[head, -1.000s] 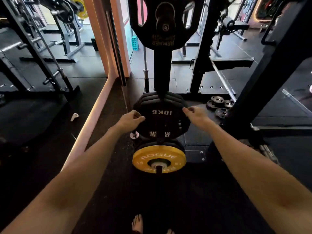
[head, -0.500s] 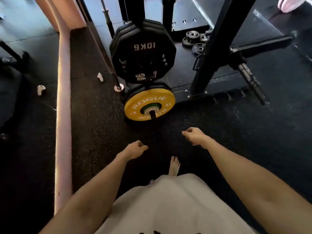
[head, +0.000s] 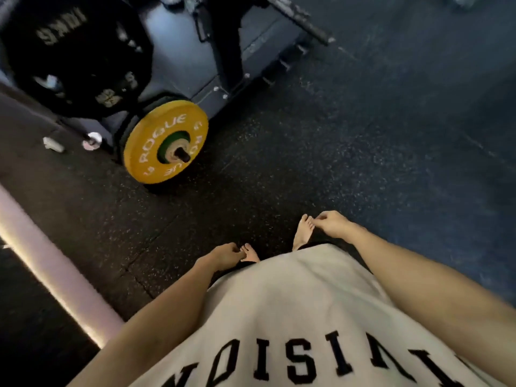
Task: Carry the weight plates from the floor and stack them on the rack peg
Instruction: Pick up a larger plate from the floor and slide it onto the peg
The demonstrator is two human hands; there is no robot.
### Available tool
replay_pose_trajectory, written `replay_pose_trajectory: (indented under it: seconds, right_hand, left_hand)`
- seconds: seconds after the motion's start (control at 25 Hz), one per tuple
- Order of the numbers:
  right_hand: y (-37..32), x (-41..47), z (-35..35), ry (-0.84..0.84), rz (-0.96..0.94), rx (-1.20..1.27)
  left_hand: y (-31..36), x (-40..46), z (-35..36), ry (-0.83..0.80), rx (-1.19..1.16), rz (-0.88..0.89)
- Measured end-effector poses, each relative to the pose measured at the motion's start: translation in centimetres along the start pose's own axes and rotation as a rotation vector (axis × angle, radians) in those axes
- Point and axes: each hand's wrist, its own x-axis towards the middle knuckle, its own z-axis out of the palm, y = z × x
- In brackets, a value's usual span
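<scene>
A black 10 kg plate (head: 75, 54) hangs on the rack peg at the upper left, with more black plates behind it. Below it a yellow ROGUE plate (head: 148, 135) sits on a lower peg close to the floor. My left hand (head: 224, 254) hangs low in front of my white shirt, fingers loosely curled, holding nothing. My right hand (head: 333, 224) hangs on the other side, fingers also loosely curled and empty. Both hands are well away from the plates. No loose plate on the floor is in view.
The rack's black upright and base (head: 223, 60) stand at the top centre on the speckled rubber floor (head: 335, 135). A lit pink strip (head: 42, 263) runs along the left. A small white object (head: 53, 143) lies by the rack. My bare feet (head: 303, 233) show below my hands.
My hands let go of the black 10 kg plate on the peg and dropped to my sides. The view swung down and right, away from the rack.
</scene>
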Motion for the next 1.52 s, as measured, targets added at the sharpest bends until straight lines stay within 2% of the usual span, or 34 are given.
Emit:
replay_pose_trajectory:
  seconds: [0.16, 0.32, 0.48, 0.68, 0.84, 1.04, 1.2, 1.4, 1.52]
  right_hand:
    - [8.6, -0.3, -3.5, 0.133, 0.136, 0.296]
    - [16.8, -0.1, -6.9, 0.19, 0.25, 0.522]
    - [24.7, -0.1, -12.3, 0.21, 0.333, 0.655]
    - [31.7, 1.6, -21.3, 0.243, 0.348, 0.808]
    - [33.7, 4.6, -27.9, 0.252, 0.331, 0.889]
    - [35.5, 10.3, -36.5, 0.177, 0.338, 0.867]
    - [37.3, 14.5, -47.1, 0.216, 0.387, 0.811]
    - [37.6, 20.0, -61.5, 0.381, 0.385, 0.891]
    - [37.1, 24.0, -68.9, 0.349, 0.385, 0.85]
  left_hand:
    - [7.7, 2.4, -1.4, -0.027, 0.224, 0.078]
    - [17.9, 5.8, -2.0, -0.024, 0.398, 0.1]
    - [30.9, 8.4, -0.1, -0.012, 0.425, 0.153]
    - [44.1, 10.6, 3.3, 0.059, 0.486, 0.257]
    - [53.5, 13.1, 4.2, 0.09, 0.469, 0.305]
    - [65.4, 19.4, 2.9, -0.05, 0.63, 0.286]
    - [76.7, 23.6, -1.8, -0.034, 0.651, 0.303]
    - [90.3, 27.5, -7.7, 0.007, 0.603, 0.333]
    - [96.7, 30.5, -9.8, -0.01, 0.562, 0.313]
